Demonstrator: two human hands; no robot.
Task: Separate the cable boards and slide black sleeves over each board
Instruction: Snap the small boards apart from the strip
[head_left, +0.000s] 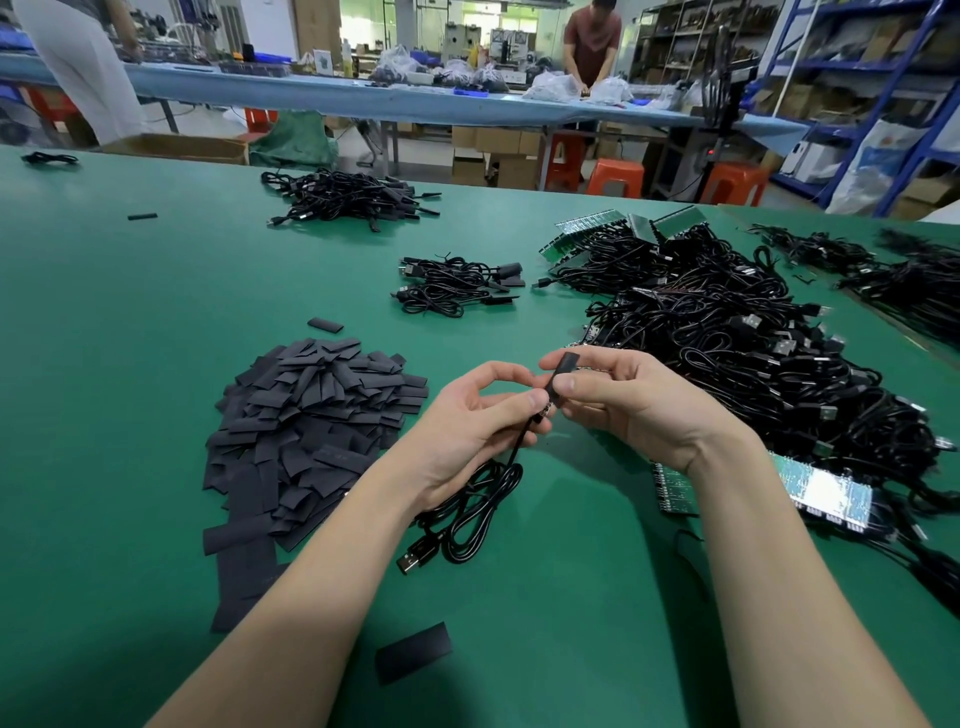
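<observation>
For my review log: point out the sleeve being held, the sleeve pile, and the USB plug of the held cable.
Held sleeve (562, 375), head view, middle of the black tube.
Sleeve pile (317, 421), head view, centre of the heap.
USB plug (408, 564), head view, metal end.

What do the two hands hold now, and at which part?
Right hand pinches the black sleeve at its lower half; left hand pinches the cable just below the sleeve.
</observation>
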